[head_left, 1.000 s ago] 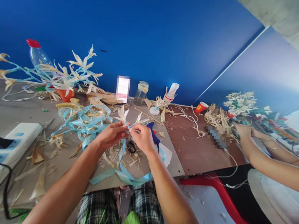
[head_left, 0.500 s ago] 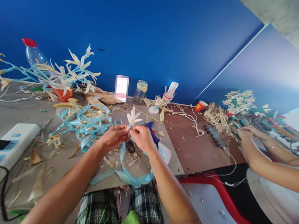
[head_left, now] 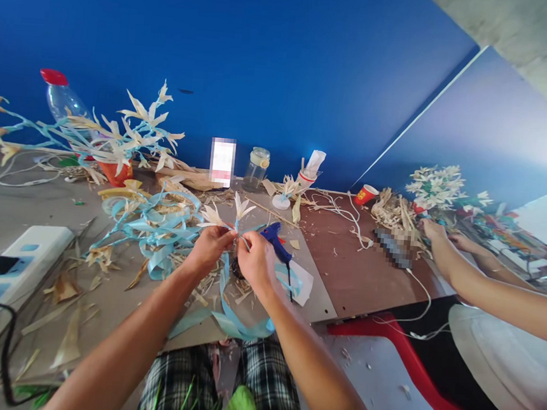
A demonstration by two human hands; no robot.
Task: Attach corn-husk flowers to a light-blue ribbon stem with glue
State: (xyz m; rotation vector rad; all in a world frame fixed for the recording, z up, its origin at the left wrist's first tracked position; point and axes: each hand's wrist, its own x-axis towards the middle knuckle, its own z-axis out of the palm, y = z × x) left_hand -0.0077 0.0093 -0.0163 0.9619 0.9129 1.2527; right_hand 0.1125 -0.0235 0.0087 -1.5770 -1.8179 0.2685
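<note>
My left hand (head_left: 210,247) and my right hand (head_left: 252,260) meet above the table, both pinched on a small craft stem with two pale husk flowers (head_left: 227,214) rising from it. A light blue ribbon (head_left: 230,316) trails from between my hands down toward my lap. A blue glue gun (head_left: 275,242) lies just right of my right hand. A tangle of the same blue ribbon with husk flowers (head_left: 157,223) lies to the left of my left hand.
A white power strip (head_left: 6,277) with a black cable sits at the left. Behind stand a plastic bottle (head_left: 64,104), a glass jar (head_left: 257,168) and a red cup (head_left: 367,194). Another person's arms (head_left: 482,281) work at the right beside a red chair (head_left: 429,397). Husk scraps litter the table.
The flower stem has turned in my hands: one flower showed upright half a second ago, now two spread apart. My hands shifted slightly left, uncovering the glue gun. The other person's hand reached farther left.
</note>
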